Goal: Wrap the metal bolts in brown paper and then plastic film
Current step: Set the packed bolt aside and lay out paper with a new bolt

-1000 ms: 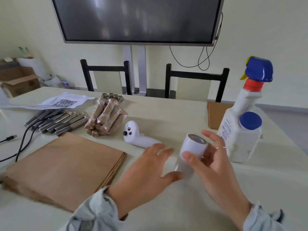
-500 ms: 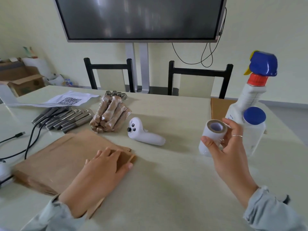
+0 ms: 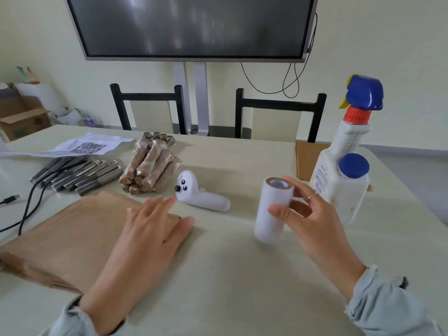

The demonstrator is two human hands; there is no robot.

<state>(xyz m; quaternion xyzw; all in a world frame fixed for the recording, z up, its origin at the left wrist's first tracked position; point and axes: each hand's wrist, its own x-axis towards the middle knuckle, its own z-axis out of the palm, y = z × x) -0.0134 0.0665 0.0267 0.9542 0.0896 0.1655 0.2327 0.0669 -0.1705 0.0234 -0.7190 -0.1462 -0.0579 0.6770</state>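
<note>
While right hand (image 3: 312, 219) grips film roll (image 3: 272, 210), flat left hand (image 3: 148, 236) rests on brown paper (image 3: 68, 236).

Bare bench (image 3: 242, 275) lies open between the paper stack (image 3: 68, 238) and the bottles (image 3: 339, 180). A controller (image 3: 203, 197) and wrapped bundle (image 3: 150, 168) block the way behind.
</note>
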